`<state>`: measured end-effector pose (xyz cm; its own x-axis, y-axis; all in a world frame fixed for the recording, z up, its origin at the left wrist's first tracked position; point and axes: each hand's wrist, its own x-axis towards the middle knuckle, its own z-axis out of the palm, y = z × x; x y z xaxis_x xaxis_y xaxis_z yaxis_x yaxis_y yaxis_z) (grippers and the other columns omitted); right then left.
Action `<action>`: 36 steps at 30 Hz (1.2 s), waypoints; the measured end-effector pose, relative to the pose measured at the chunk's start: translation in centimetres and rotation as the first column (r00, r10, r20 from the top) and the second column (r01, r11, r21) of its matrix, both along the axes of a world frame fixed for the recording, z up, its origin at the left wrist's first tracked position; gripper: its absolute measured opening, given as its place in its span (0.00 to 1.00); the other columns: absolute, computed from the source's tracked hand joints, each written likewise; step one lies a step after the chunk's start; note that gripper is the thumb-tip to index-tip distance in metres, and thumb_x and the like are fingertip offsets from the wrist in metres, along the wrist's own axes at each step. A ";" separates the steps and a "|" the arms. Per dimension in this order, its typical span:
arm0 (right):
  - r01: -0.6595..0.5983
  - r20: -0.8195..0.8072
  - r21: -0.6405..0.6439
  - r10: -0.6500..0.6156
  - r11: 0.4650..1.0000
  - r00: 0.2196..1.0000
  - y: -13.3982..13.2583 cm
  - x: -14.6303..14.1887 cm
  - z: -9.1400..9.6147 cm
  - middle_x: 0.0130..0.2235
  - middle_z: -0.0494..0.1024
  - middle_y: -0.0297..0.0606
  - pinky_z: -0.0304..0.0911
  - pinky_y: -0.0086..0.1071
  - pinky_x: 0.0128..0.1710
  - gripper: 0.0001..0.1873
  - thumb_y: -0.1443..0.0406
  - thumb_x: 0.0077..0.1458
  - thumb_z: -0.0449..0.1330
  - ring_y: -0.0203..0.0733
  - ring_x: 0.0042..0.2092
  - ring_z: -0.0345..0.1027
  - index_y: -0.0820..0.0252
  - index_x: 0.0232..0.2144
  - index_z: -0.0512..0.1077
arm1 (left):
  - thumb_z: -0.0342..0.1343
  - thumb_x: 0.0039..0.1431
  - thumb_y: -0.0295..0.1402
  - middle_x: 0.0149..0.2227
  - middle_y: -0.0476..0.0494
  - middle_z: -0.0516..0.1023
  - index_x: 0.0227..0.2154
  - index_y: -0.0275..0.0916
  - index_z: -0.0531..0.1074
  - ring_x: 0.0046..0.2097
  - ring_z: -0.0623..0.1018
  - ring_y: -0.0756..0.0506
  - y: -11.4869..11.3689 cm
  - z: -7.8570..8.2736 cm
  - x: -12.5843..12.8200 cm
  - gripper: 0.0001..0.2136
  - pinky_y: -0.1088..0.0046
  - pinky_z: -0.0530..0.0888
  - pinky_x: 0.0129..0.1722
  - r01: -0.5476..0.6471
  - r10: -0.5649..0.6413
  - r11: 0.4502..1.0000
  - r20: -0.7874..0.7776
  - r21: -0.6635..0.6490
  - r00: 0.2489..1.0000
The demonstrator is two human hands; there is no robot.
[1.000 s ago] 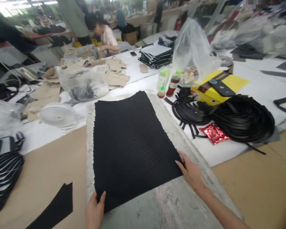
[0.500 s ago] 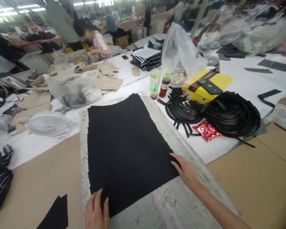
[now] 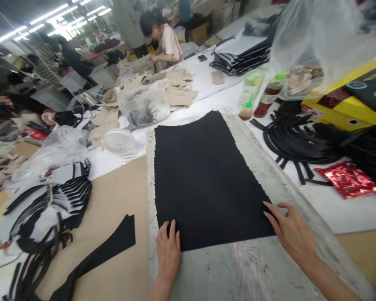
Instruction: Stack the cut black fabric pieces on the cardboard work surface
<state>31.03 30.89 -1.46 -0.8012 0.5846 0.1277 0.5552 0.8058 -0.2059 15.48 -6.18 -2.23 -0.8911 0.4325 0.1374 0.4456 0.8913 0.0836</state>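
A large sheet of black fabric (image 3: 207,179) with ragged side edges lies spread on a grey, scuffed board (image 3: 219,271). My left hand (image 3: 169,251) is at its near left corner, fingertips bent over the edge and gripping it. On the near right corner, my right hand (image 3: 293,230) holds the edge between thumb and fingers. Between the two hands the sheet lies mostly flat, with faint ripples toward its upper right.
Left of the board are a black fabric strip (image 3: 113,246), a bundle of black strips (image 3: 72,196) and a white fan (image 3: 120,142). To the right lie coiled black strips (image 3: 291,138), a red shiny packet (image 3: 351,179) and bottles (image 3: 269,96). A co-worker (image 3: 169,42) sits beyond.
My view has swung left, so everything appears shifted right. Both hands keep to the same two near corners of the black fabric, which lies much the same on the board.
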 end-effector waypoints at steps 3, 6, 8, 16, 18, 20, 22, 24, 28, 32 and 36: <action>-0.075 -0.032 0.091 0.078 0.993 0.996 0.3 0.0 -0.6 0.45 0.69 0.49 0.63 0.46 0.34 0.35 0.46 0.63 0.36 0.52 0.37 0.66 0.56 0.52 0.72 | 0.46 0.65 0.31 0.54 0.36 0.68 0.56 0.42 0.66 0.54 0.69 0.38 0.0 0.3 -0.2 0.18 0.55 0.70 0.50 0.002 -0.002 1.000 -0.003 -0.017 1.000; -0.083 -0.033 0.097 0.087 0.992 0.996 0.5 0.0 -1.1 0.44 0.70 0.49 0.61 0.46 0.34 0.36 0.44 0.62 0.35 0.54 0.39 0.66 0.56 0.53 0.70 | 0.47 0.65 0.32 0.53 0.37 0.70 0.54 0.42 0.68 0.53 0.70 0.39 0.0 1.0 -0.6 0.17 0.56 0.70 0.49 0.004 -0.004 1.000 0.000 -0.005 1.000; -0.082 -0.046 0.071 0.085 0.994 0.995 0.6 -0.1 -1.1 0.44 0.70 0.49 0.61 0.45 0.34 0.35 0.44 0.62 0.37 0.53 0.39 0.65 0.56 0.53 0.70 | 0.47 0.65 0.32 0.53 0.36 0.70 0.54 0.41 0.69 0.53 0.70 0.39 0.0 1.4 -0.9 0.16 0.57 0.70 0.49 -0.007 0.007 1.000 -0.001 0.026 1.000; -0.197 -0.056 0.083 0.202 0.977 0.978 -1.0 -1.1 0.4 0.46 0.71 0.45 0.58 0.43 0.38 0.27 0.48 0.63 0.43 0.51 0.42 0.65 0.53 0.50 0.73 | 0.49 0.62 0.27 0.51 0.39 0.72 0.53 0.45 0.71 0.53 0.71 0.41 -0.6 2.0 0.3 0.17 0.62 0.70 0.50 0.208 -0.206 0.973 -0.029 0.097 0.978; -0.286 -0.056 0.071 0.290 0.956 0.955 -1.7 -1.2 0.4 0.45 0.71 0.44 0.57 0.42 0.39 0.24 0.51 0.64 0.45 0.50 0.44 0.65 0.51 0.48 0.74 | 0.50 0.62 0.26 0.51 0.40 0.72 0.53 0.47 0.71 0.53 0.70 0.41 -0.6 1.9 0.6 0.18 0.61 0.71 0.50 0.264 -0.263 0.960 -0.019 0.092 0.965; -0.352 -0.049 0.053 0.354 0.935 0.934 -2.5 -1.2 0.3 0.45 0.72 0.43 0.56 0.42 0.41 0.21 0.53 0.64 0.46 0.50 0.45 0.65 0.50 0.48 0.75 | 0.51 0.61 0.26 0.52 0.40 0.72 0.54 0.48 0.70 0.54 0.70 0.41 -0.6 1.9 0.7 0.19 0.61 0.71 0.50 0.283 -0.283 0.955 -0.015 0.085 0.959; -0.378 -0.041 0.043 0.380 0.925 0.924 -3.0 -1.3 0.1 0.46 0.72 0.43 0.56 0.41 0.42 0.20 0.54 0.65 0.46 0.49 0.46 0.64 0.49 0.49 0.74 | 0.51 0.61 0.26 0.52 0.40 0.71 0.54 0.48 0.70 0.55 0.69 0.40 -0.6 1.9 0.7 0.19 0.61 0.70 0.51 0.277 -0.276 0.958 -0.014 0.079 0.961; -0.376 -0.037 0.046 0.378 0.925 0.925 -3.3 -1.3 -0.1 0.46 0.71 0.43 0.55 0.41 0.41 0.21 0.55 0.65 0.46 0.49 0.46 0.64 0.50 0.50 0.74 | 0.51 0.62 0.26 0.52 0.40 0.71 0.55 0.48 0.69 0.55 0.69 0.40 -0.6 1.9 0.6 0.19 0.61 0.70 0.51 0.266 -0.266 0.961 -0.006 0.073 0.964; -0.367 -0.032 0.054 0.369 0.929 0.929 -3.3 -1.3 0.0 0.46 0.72 0.44 0.55 0.42 0.41 0.21 0.55 0.65 0.46 0.50 0.46 0.64 0.52 0.50 0.74 | 0.50 0.62 0.26 0.53 0.39 0.71 0.55 0.47 0.69 0.55 0.69 0.40 -0.5 1.9 0.4 0.20 0.61 0.69 0.51 0.230 -0.230 0.971 -0.007 0.064 0.973; -0.375 -0.046 0.031 0.376 0.927 0.926 -4.0 -1.7 0.6 0.45 0.72 0.44 0.55 0.42 0.42 0.19 0.57 0.65 0.48 0.49 0.45 0.64 0.52 0.51 0.73 | 0.50 0.61 0.24 0.52 0.38 0.71 0.54 0.44 0.69 0.55 0.69 0.40 0.1 2.2 0.7 0.19 0.60 0.69 0.51 0.226 -0.224 0.971 -0.034 0.079 0.974; -0.497 -0.049 -0.055 0.495 0.866 0.867 -6.0 -2.6 1.7 0.47 0.72 0.42 0.56 0.41 0.44 0.17 0.61 0.63 0.52 0.47 0.47 0.64 0.46 0.52 0.72 | 0.49 0.59 0.21 0.52 0.39 0.70 0.54 0.47 0.69 0.54 0.69 0.40 1.6 2.5 1.8 0.22 0.60 0.70 0.50 0.389 -0.393 0.915 0.022 0.103 0.919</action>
